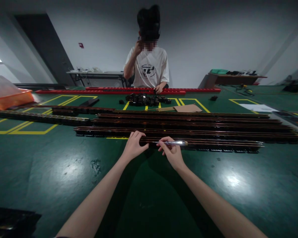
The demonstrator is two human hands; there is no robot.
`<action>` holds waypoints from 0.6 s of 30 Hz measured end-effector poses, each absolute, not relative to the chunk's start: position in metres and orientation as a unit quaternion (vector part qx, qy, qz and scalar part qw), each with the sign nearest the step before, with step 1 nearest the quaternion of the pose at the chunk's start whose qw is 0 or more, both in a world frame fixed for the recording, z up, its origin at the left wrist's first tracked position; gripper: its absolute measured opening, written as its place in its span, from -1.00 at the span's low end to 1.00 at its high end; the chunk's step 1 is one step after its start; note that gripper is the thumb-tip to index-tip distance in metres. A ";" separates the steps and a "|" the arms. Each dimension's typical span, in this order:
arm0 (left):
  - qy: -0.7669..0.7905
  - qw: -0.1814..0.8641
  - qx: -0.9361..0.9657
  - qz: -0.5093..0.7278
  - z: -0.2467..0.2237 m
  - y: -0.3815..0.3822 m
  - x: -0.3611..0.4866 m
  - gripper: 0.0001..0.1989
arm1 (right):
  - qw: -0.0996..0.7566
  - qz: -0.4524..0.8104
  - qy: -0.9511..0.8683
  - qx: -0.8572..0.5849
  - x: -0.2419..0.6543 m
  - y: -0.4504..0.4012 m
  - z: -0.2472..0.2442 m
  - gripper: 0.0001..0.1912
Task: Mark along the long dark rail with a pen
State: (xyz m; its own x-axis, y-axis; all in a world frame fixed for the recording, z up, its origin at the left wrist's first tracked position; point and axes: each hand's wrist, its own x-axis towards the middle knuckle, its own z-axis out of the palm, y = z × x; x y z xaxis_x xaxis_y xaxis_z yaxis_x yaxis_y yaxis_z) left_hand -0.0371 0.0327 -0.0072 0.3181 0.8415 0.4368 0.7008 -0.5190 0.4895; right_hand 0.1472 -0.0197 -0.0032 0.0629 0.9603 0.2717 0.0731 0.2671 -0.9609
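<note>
Several long dark rails with copper-coloured strips lie side by side across the green table. My left hand (136,144) grips the left end of the nearest rail (221,144), thumb on the near side and fingers over the top. In my right hand (171,151) is a slim screwdriver (176,143) with a clear handle, held nearly level. Its tip points left, at the nearest rail between my two hands; whether it touches the rail is too small to tell.
Across the table (64,165) a person (147,66) sits behind red rails (198,90) and a pile of black parts (146,99). Cardboard (188,108) lies beyond the dark rails. An orange tray (12,99) stands at the left; another dark rail (12,219) is at the near left corner.
</note>
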 end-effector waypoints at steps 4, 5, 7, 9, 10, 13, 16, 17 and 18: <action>0.483 0.093 0.806 0.329 -0.006 0.032 -0.037 -0.76 | 0.564 0.392 -0.561 -0.463 0.152 -0.019 -0.008 -0.66; 0.482 0.087 0.808 0.328 -0.006 0.031 -0.037 -0.76 | 0.563 0.392 -0.562 -0.463 0.154 -0.020 -0.008 -0.66; 0.479 0.075 0.811 0.326 -0.006 0.031 -0.036 -0.76 | 0.560 0.392 -0.564 -0.463 0.156 -0.021 -0.008 -0.68; 0.477 0.061 0.814 0.325 -0.005 0.030 -0.036 -0.76 | 0.560 0.392 -0.563 -0.465 0.157 -0.023 -0.007 -0.69; 0.477 0.054 0.815 0.324 -0.005 0.030 -0.035 -0.77 | 0.560 0.392 -0.562 -0.466 0.157 -0.024 -0.006 -0.70; 0.478 0.038 0.819 0.315 -0.004 0.028 -0.034 -0.77 | 0.562 0.396 -0.555 -0.469 0.157 -0.024 -0.005 -0.73; 0.484 0.028 0.821 0.301 -0.003 0.027 -0.034 -0.76 | 0.570 0.400 -0.543 -0.470 0.156 -0.024 -0.005 -0.74; 0.487 0.025 0.821 0.297 -0.002 0.026 -0.034 -0.76 | 0.573 0.400 -0.539 -0.471 0.155 -0.024 -0.005 -0.74; 0.490 0.023 0.821 0.293 -0.002 0.026 -0.033 -0.76 | 0.574 0.401 -0.536 -0.472 0.155 -0.024 -0.005 -0.74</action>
State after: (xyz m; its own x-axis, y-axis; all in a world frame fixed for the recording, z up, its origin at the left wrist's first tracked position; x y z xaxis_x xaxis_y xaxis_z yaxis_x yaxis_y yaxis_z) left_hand -0.0334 0.0261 -0.0017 0.3481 0.8173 0.4591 0.7905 -0.5192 0.3250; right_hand 0.1553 -0.0238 -0.0052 0.1045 0.9657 0.2375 0.0450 0.2340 -0.9712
